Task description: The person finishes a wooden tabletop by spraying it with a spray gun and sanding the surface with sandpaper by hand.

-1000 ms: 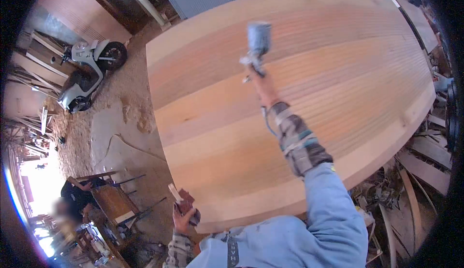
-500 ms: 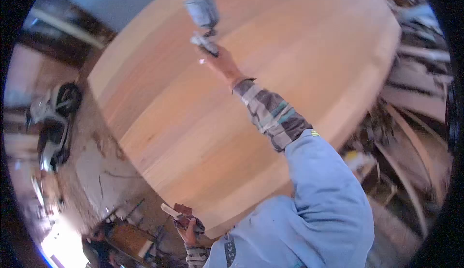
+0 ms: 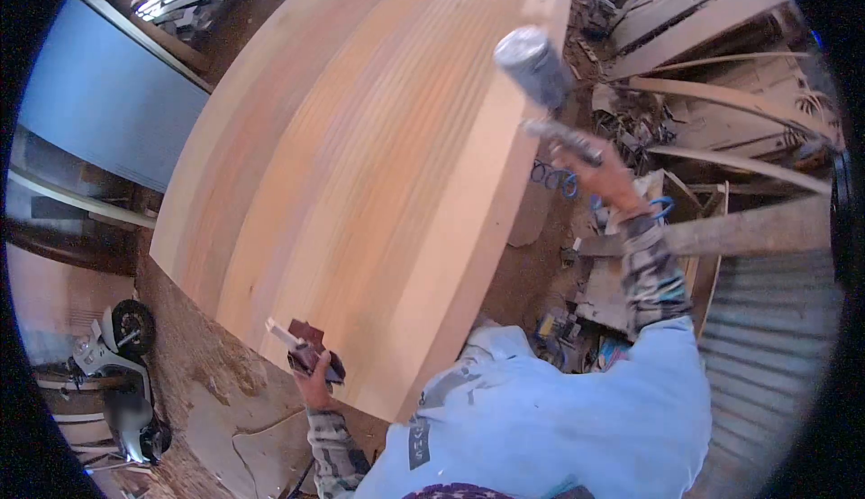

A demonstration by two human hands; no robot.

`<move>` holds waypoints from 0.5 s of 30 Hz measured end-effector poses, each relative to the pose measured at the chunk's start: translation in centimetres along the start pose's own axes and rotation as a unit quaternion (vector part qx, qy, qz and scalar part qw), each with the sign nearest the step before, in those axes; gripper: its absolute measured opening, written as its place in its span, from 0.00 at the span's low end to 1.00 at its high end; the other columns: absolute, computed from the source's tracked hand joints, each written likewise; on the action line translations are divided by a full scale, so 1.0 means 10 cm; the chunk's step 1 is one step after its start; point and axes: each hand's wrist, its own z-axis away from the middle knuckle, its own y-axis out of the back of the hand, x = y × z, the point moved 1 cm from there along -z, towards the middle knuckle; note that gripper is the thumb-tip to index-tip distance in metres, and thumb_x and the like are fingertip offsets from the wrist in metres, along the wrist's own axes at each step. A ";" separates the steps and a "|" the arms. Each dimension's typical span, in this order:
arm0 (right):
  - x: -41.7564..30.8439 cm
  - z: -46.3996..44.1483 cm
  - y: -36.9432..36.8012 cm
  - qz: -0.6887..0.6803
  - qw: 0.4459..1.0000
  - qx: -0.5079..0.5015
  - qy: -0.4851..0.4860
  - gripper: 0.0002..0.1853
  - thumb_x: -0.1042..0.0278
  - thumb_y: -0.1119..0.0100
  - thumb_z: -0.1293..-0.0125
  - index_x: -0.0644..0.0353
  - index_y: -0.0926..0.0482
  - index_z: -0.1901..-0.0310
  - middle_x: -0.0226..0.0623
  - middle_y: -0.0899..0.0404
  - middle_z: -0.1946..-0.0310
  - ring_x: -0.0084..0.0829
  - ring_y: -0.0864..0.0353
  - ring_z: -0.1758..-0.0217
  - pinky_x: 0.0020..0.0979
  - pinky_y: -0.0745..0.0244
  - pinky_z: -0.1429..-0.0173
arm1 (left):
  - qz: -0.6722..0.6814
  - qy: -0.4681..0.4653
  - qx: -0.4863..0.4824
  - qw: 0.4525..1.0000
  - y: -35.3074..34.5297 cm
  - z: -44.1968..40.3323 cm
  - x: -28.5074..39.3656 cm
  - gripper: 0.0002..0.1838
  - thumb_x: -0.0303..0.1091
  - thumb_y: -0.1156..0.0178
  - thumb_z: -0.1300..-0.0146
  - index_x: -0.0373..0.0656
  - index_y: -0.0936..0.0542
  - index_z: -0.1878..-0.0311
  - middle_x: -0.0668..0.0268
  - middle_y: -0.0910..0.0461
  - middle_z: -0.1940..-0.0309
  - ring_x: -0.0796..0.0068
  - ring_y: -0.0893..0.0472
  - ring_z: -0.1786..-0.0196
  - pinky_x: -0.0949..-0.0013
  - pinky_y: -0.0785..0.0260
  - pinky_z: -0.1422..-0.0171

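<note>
My right hand [image 3: 608, 175] is closed around a spray gun [image 3: 533, 62] with a metal cup on top. The gun is beside the long edge of a large wooden panel [image 3: 360, 157] made of striped boards, and is slightly blurred. In my left hand [image 3: 315, 386], low at the panel's near left corner, are a folded reddish-brown piece that looks like sandpaper [image 3: 309, 335] and a pale wooden strip [image 3: 286, 332]. The fingers grip both from below. A coiled blue hose [image 3: 554, 179] shows under the gun; its connection is hidden.
Wood offcuts and curved strips [image 3: 721, 94] are piled on the right, near an open wooden box [image 3: 631, 274] and corrugated sheeting [image 3: 766, 319]. A motorcycle [image 3: 126, 364] stands at lower left. A blue-grey panel [image 3: 108, 94] lies at upper left.
The view has turned, and the panel's long edge now shows. My right hand, with the spray gun, has gone from over the panel to its right edge. My left hand keeps its hold.
</note>
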 end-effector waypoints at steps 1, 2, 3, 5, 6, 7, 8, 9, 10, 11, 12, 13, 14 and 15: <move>-0.19 0.20 0.33 -0.011 1.000 0.006 -0.020 0.16 0.67 0.36 0.31 0.56 0.17 0.43 0.26 0.15 0.62 0.19 0.19 0.60 0.28 0.23 0.57 | 0.001 -0.005 -0.005 1.000 -0.03 0.11 0.07 0.23 0.25 0.29 0.43 0.42 0.26 0.45 0.70 0.22 0.59 0.76 0.21 0.60 0.71 0.25 0.56; -0.41 0.27 0.60 0.065 0.997 0.046 -0.024 0.16 0.66 0.35 0.32 0.56 0.17 0.44 0.27 0.15 0.62 0.19 0.19 0.61 0.28 0.23 0.57 | -0.003 -0.005 -0.022 1.000 -0.11 0.11 0.22 0.22 0.25 0.29 0.42 0.42 0.26 0.46 0.69 0.22 0.59 0.76 0.21 0.60 0.71 0.25 0.56; -0.62 0.33 0.85 0.139 0.986 0.084 -0.028 0.16 0.66 0.34 0.32 0.56 0.17 0.44 0.27 0.15 0.62 0.19 0.19 0.62 0.28 0.23 0.57 | -0.006 -0.005 -0.037 0.999 -0.15 0.12 0.32 0.22 0.26 0.29 0.42 0.42 0.26 0.46 0.68 0.21 0.58 0.76 0.21 0.59 0.71 0.25 0.56; -0.94 0.46 1.50 0.280 0.946 0.140 -0.084 0.16 0.64 0.34 0.32 0.56 0.17 0.44 0.30 0.15 0.60 0.20 0.18 0.62 0.28 0.23 0.56 | 0.010 -0.012 -0.041 0.999 -0.17 0.19 0.38 0.22 0.25 0.29 0.42 0.42 0.26 0.46 0.68 0.21 0.58 0.76 0.20 0.60 0.71 0.24 0.57; -1.20 0.57 1.74 0.308 0.935 0.158 -0.082 0.19 0.53 0.36 0.32 0.56 0.16 0.46 0.30 0.15 0.60 0.22 0.19 0.59 0.29 0.24 0.53 | 0.024 -0.015 -0.044 0.999 -0.20 0.25 0.42 0.22 0.25 0.29 0.42 0.42 0.26 0.46 0.68 0.21 0.58 0.77 0.20 0.60 0.71 0.24 0.57; -1.49 0.62 1.94 0.337 0.921 0.178 -0.080 0.24 0.42 0.38 0.32 0.56 0.14 0.48 0.30 0.15 0.61 0.25 0.20 0.57 0.31 0.25 0.49 | 0.038 -0.018 -0.051 0.998 -0.23 0.21 0.45 0.22 0.24 0.29 0.42 0.42 0.26 0.45 0.67 0.21 0.59 0.77 0.20 0.61 0.71 0.23 0.58; -1.79 0.74 2.16 0.401 0.884 0.222 -0.093 0.23 0.45 0.38 0.31 0.56 0.15 0.48 0.32 0.15 0.61 0.24 0.19 0.60 0.30 0.24 0.53 | 0.041 -0.018 -0.055 0.997 -0.24 0.25 0.47 0.22 0.24 0.29 0.42 0.42 0.26 0.45 0.67 0.21 0.59 0.77 0.20 0.61 0.71 0.23 0.58; -2.09 0.83 2.31 0.461 0.841 0.263 -0.106 0.21 0.48 0.38 0.30 0.57 0.16 0.48 0.34 0.15 0.61 0.23 0.18 0.64 0.29 0.23 0.57 | 0.059 -0.005 -0.063 0.996 -0.24 0.27 0.48 0.22 0.23 0.30 0.42 0.42 0.26 0.45 0.67 0.21 0.58 0.77 0.19 0.61 0.71 0.23 0.58; -2.49 0.94 2.40 0.465 0.838 0.264 -0.107 0.21 0.48 0.38 0.30 0.57 0.16 0.48 0.34 0.15 0.61 0.23 0.18 0.64 0.29 0.23 0.57 | 0.076 0.008 -0.070 0.995 -0.23 0.29 0.48 0.23 0.22 0.30 0.42 0.42 0.26 0.45 0.67 0.21 0.58 0.76 0.19 0.61 0.71 0.23 0.58; -2.93 1.06 2.48 0.427 0.855 0.267 -0.125 0.26 0.45 0.41 0.31 0.56 0.23 0.40 0.38 0.20 0.51 0.30 0.25 0.51 0.30 0.32 0.46 | 0.078 0.009 -0.071 0.994 -0.19 0.27 0.45 0.23 0.22 0.30 0.42 0.42 0.26 0.45 0.67 0.21 0.58 0.76 0.19 0.61 0.71 0.23 0.58; -3.19 1.14 2.51 0.388 0.871 0.269 -0.139 0.33 0.42 0.43 0.31 0.56 0.31 0.32 0.42 0.26 0.41 0.37 0.32 0.38 0.31 0.40 0.34 | 0.082 0.020 -0.071 0.994 -0.15 0.25 0.36 0.23 0.22 0.31 0.42 0.42 0.26 0.45 0.67 0.21 0.58 0.76 0.19 0.61 0.71 0.23 0.58; -3.46 1.21 2.54 0.347 0.884 0.272 -0.154 0.40 0.39 0.46 0.31 0.55 0.38 0.25 0.46 0.31 0.31 0.44 0.38 0.25 0.33 0.48 0.23 | 0.085 0.028 -0.070 0.993 -0.12 0.23 0.30 0.23 0.21 0.31 0.42 0.42 0.27 0.45 0.67 0.21 0.59 0.75 0.19 0.60 0.71 0.23 0.57; -3.67 1.25 2.51 0.328 0.892 0.268 -0.157 0.39 0.39 0.46 0.31 0.55 0.37 0.26 0.45 0.31 0.33 0.43 0.38 0.27 0.32 0.47 0.25 | 0.088 0.028 -0.071 0.993 -0.09 0.24 0.29 0.23 0.21 0.31 0.42 0.42 0.27 0.45 0.67 0.21 0.59 0.75 0.19 0.60 0.71 0.23 0.57; -3.77 1.18 2.45 0.323 0.898 0.263 -0.142 0.37 0.39 0.46 0.31 0.55 0.36 0.28 0.44 0.31 0.35 0.42 0.38 0.30 0.32 0.47 0.28 | 0.097 0.020 -0.076 0.992 -0.06 0.26 0.28 0.23 0.20 0.32 0.42 0.42 0.27 0.44 0.68 0.21 0.58 0.75 0.19 0.59 0.71 0.23 0.56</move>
